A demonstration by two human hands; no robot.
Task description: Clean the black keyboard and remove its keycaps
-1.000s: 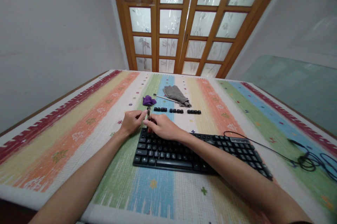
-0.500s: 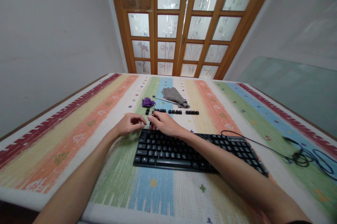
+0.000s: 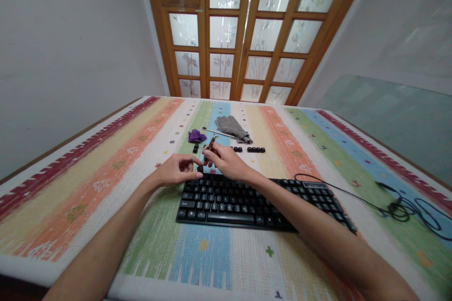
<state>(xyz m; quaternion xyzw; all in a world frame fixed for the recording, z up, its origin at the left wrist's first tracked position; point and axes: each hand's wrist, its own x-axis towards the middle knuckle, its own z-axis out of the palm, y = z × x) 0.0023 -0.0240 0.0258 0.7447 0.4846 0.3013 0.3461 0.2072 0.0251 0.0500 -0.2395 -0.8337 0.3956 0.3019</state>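
Observation:
A black keyboard [image 3: 226, 208] lies across the striped cloth in front of me. At its far left corner my left hand [image 3: 174, 169] holds a black keycap [image 3: 200, 169] between thumb and forefinger. Close beside it, my right hand [image 3: 226, 160] grips a small, slim, dark brownish tool [image 3: 212, 142], whose tip points up and away; its exact kind is unclear. My right forearm crosses over the keyboard and covers part of its keys. Behind the hands, several loose black keycaps [image 3: 256, 150] stand in a row, partly hidden by my right hand.
Past the keycaps lie a crumpled purple cloth [image 3: 197, 136], a grey cloth [image 3: 233, 129] and a thin white brush [image 3: 219, 132]. The keyboard's black cable [image 3: 399, 211] is coiled at the right. A striped tablecloth [image 3: 148, 244] covers the table.
My right hand has lifted slightly and turned, so the slim tool now points upward. My left hand has moved a little right, and a keycap now shows between its fingertips.

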